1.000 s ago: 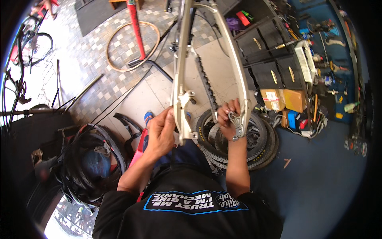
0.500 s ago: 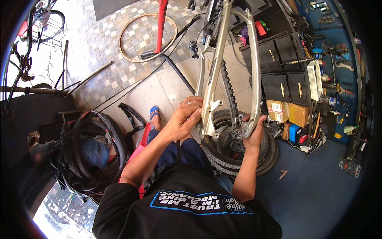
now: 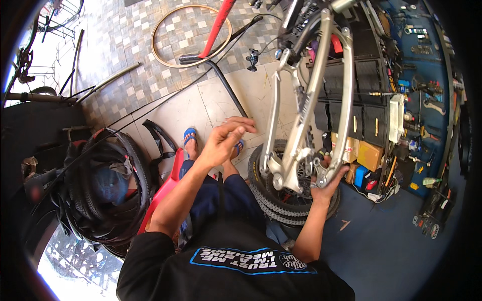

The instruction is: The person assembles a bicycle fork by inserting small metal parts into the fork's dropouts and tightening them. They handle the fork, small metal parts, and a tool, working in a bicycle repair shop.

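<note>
A silver bicycle rear frame (image 3: 307, 115), with long stays and forked ends, hangs tilted before me. My right hand (image 3: 326, 185) grips the right stay's lower end from beneath, fingers partly hidden behind the metal. My left hand (image 3: 223, 143) is in the air left of the frame, apart from it; its fingers reach out loosely with the thumb close to them, and I see nothing held. Near that hand is the left lower end (image 3: 277, 175) of the frame. Bicycle wheels with knobby tyres (image 3: 261, 200) lie on the floor below.
A heap of black tyres (image 3: 95, 190) lies at left beside a red plastic seat (image 3: 168, 183). Farther off are a red stand post (image 3: 217, 30) and a tan rim (image 3: 154, 42). At right, tools hang on a blue board (image 3: 409, 65), near cardboard boxes (image 3: 369, 155).
My left hand has let go of the frame and drawn back left. The frame's lower end has swung right and turned slightly; my right hand has kept its grip.
</note>
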A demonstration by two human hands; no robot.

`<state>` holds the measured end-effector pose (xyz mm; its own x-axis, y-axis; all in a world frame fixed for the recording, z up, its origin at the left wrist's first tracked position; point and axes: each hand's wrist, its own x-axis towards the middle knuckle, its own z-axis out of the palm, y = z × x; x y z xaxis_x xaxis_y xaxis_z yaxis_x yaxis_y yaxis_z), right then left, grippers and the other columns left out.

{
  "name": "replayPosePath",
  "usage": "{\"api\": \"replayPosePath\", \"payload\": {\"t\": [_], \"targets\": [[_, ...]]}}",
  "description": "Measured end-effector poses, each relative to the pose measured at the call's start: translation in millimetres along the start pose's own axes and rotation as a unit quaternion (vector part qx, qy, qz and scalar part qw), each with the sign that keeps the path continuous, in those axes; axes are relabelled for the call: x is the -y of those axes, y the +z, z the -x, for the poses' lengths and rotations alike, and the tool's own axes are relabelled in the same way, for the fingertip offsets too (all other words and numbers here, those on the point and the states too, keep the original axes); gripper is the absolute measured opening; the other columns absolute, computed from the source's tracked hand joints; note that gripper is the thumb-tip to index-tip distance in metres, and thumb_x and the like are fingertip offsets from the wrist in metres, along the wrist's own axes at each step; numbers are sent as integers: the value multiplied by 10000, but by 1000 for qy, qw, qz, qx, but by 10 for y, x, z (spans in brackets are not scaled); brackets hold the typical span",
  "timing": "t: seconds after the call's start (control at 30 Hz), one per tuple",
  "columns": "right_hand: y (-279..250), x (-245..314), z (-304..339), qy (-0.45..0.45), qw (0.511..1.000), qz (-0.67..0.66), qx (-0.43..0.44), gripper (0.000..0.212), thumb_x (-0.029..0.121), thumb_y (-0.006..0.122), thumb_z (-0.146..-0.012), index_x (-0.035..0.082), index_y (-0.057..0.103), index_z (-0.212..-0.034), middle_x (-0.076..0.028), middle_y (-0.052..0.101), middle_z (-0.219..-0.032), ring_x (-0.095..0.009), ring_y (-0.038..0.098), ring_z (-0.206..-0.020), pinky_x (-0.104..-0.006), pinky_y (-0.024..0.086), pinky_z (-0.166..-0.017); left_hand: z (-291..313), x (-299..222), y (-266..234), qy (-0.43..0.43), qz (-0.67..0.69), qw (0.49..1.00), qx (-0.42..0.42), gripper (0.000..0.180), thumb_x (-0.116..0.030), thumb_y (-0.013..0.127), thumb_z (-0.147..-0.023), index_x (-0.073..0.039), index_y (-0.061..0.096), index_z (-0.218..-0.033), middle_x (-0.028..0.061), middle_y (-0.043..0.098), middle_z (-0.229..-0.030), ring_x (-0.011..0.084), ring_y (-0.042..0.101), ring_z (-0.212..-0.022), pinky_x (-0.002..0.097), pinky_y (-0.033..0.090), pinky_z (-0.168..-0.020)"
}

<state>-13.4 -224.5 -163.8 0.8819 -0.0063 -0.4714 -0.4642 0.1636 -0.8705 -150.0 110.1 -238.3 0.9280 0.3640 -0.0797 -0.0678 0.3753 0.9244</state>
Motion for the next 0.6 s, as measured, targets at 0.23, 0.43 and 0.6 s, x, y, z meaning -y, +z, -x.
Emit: {"api": "replayPosePath", "payload": {"t": [0.23,0.43,0.6], "targets": [[-1056,-2011,-495,232,921,312,4,225,349,714,-979,170,704,-1114,48,502,-709,-73,436,-524,-250,335,-430,894,1710,-951,-181,-88,955,-218,292,-243,613,-1047,-6,707,-1191,125,729,-1084,199,660,-1006,335,502,-906],[-65,-4724,-1126,77,757,618,198,311,322,718,-931,16,724,-985,-140,730,-914,-306,692,-910,-427,528,-817,1909,2686,-1245,-220,-328,897,-200,257,-154,719,-920,-26,679,-1139,204,667,-1052,403,630,-1009,474,494,-900],[919,-6163,-2399,8,718,672,182,327,396,686,-910,91,744,-1012,-204,737,-938,-412,699,-931,-492,544,-832,1942,2869,-1331,-261,-393,852,-226,310,-187,790,-863,-59,684,-1125,149,657,-1147,360,600,-1092,476,448,-975]]}}
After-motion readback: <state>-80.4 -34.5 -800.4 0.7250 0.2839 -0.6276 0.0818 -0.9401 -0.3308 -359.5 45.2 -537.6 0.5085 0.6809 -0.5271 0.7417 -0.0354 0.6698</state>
